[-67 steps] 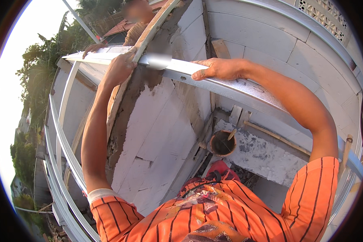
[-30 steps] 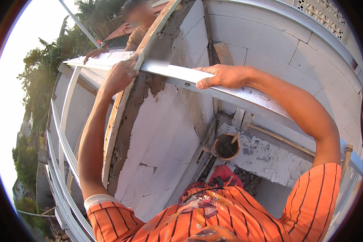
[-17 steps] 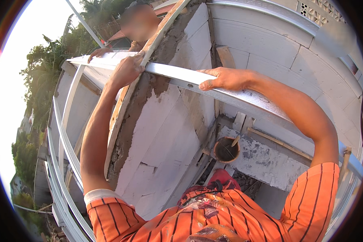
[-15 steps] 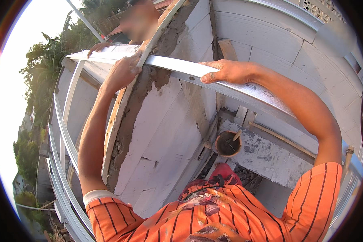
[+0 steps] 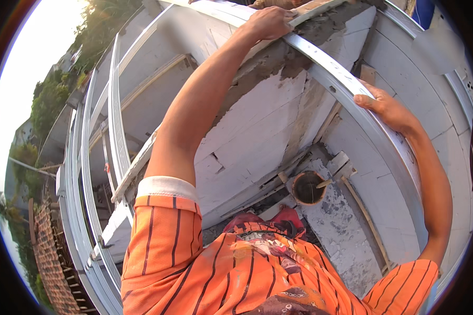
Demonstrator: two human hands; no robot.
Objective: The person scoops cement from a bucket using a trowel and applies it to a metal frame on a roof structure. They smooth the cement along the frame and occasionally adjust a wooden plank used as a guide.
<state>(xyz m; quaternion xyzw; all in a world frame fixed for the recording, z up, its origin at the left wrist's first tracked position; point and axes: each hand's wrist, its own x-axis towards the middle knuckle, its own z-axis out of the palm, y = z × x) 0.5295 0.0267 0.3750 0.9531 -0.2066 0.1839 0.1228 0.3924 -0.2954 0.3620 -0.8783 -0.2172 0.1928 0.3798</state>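
At far left, a tiled roof [image 5: 51,252] is lying beyond several metal rails [image 5: 117,131]. The left hand [image 5: 270,23] is curling over where a long metal beam [image 5: 326,62] is crossing a wooden board [image 5: 323,8] atop the wall [image 5: 257,139]; which of the two its fingers are grasping cannot be told. Further right, the right hand's [image 5: 389,110] fingers are gripping the beam. The beam is already spanning the wall, apparently needing steadying; whether it is fastened is not showing. Compared with earlier, the view is swinging leftward, revealing the roof, while both hands are staying up there.
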